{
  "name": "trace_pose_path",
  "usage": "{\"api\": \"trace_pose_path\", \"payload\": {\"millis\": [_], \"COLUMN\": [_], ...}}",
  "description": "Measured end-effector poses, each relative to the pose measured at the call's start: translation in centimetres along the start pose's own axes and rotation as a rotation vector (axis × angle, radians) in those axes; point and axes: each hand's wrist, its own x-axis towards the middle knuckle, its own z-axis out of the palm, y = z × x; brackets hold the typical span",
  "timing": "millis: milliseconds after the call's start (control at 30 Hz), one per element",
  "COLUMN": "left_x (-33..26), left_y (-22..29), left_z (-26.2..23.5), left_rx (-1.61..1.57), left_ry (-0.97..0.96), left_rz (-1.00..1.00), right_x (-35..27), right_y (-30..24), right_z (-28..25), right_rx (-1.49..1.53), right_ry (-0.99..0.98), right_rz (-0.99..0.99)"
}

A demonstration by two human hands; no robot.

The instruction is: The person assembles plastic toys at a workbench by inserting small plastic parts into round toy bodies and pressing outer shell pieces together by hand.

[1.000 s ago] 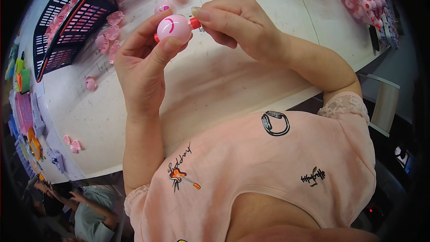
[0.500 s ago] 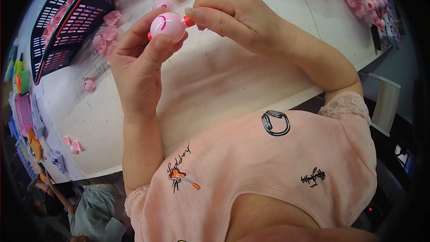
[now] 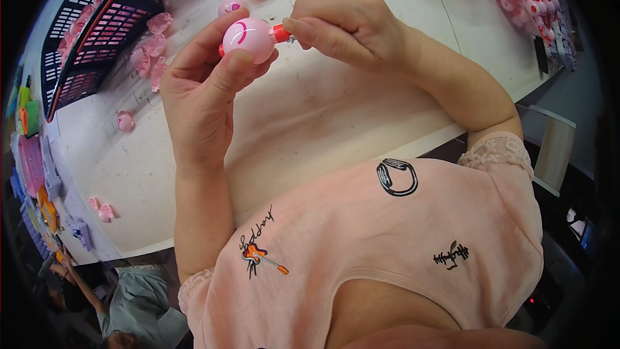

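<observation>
head view: the left hand (image 3: 200, 100) is curled around a pink ball (image 3: 248, 39), held above the table (image 3: 310, 116). the right hand (image 3: 352, 26) pinches a red peg (image 3: 281, 33) touching the ball's side. a black basket (image 3: 90, 19) sits far left.

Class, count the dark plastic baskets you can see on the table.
1. The basket stands at the table's far left corner, holding pink pieces. Others may lie outside the picture.

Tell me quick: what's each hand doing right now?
Left hand: closed around a pink ball, held up over the table.
Right hand: fingertips pinched on the red piece at the ball's side.
</observation>
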Motion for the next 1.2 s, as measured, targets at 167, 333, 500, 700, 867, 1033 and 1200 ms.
{"api": "trace_pose_path", "payload": {"millis": [167, 333, 500, 700, 867, 1033, 1200], "left_x": [0.1, 0.0, -0.3, -0.1, -0.1, 0.0, 0.1], "left_y": [0.0, 0.3, 0.7, 0.5, 0.2, 0.1, 0.0], "left_z": [0.1, -0.2, -0.1, 0.3, 0.1, 0.0, 0.3], "left_rx": [0.04, 0.151, 0.188, 0.17, 0.067, 0.153, 0.124], "left_ry": [0.017, 0.013, -0.008, -0.004, 0.006, -0.041, -0.055], "left_rz": [-0.01, -0.042, -0.043, 0.04, 0.148, 0.259, 0.285], "right_x": [-0.4, -0.6, -0.6, -0.2, 0.3, 0.2, 0.2], "right_y": [0.0, 0.0, -0.1, -0.3, -1.2, -1.2, -1.1], "right_z": [0.9, 1.5, 1.6, 0.9, -0.1, -0.3, -0.3], "right_rx": [-0.053, -0.034, -0.046, -0.033, 0.261, 0.187, 0.081], "right_ry": [0.045, 0.071, 0.082, 0.079, 0.076, 0.038, 0.069], "right_rz": [-0.028, 0.03, -0.014, 0.011, 0.134, 0.093, 0.051]}}
